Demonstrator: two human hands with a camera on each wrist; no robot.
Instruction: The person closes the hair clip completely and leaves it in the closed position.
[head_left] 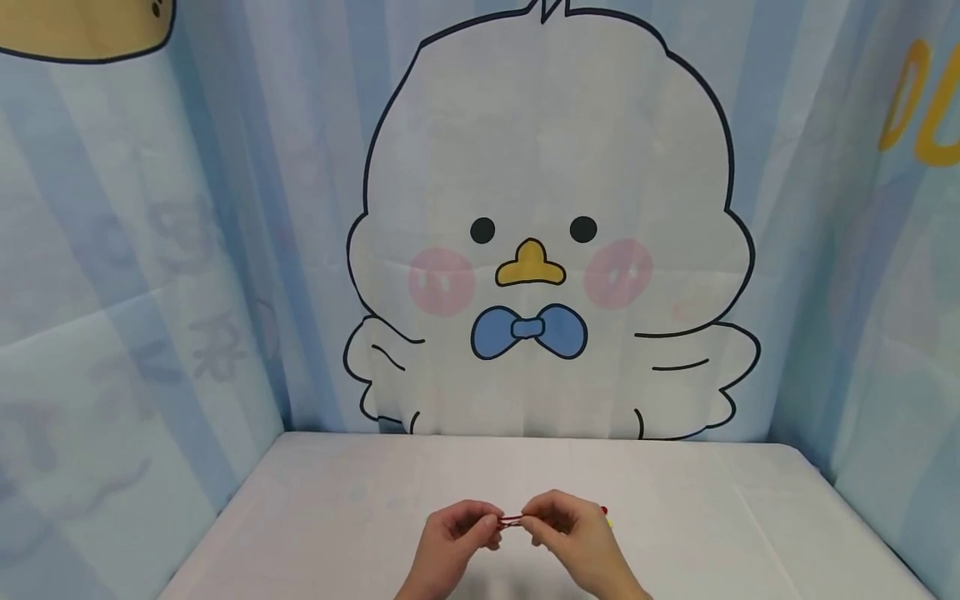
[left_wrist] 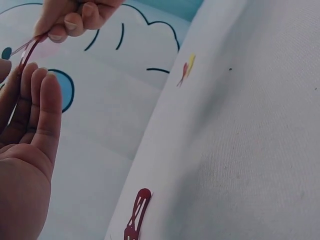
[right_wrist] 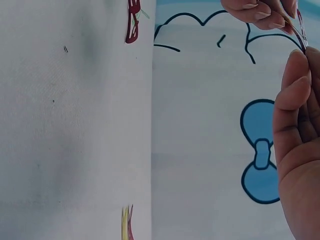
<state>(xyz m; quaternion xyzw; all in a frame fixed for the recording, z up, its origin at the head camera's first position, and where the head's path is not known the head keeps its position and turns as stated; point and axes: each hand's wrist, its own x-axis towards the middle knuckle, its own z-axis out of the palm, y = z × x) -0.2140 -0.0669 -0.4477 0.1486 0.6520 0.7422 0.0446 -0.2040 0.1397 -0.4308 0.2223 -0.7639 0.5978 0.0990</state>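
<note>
A dark red snap hair clip is stretched between both hands above the table, its two thin strips spread apart. My left hand pinches one end between thumb and fingers, and my right hand pinches the other. From the left wrist, the clip shows as a bent red strip, with the left hand below and the right hand above. In the right wrist view, the clip is partly covered by fingertips of the right hand.
Another red snap clip lies on the white table, with a thin green piece beside it. Yellow and red clips lie on the right, mostly behind the right hand in the head view. A printed curtain stands behind.
</note>
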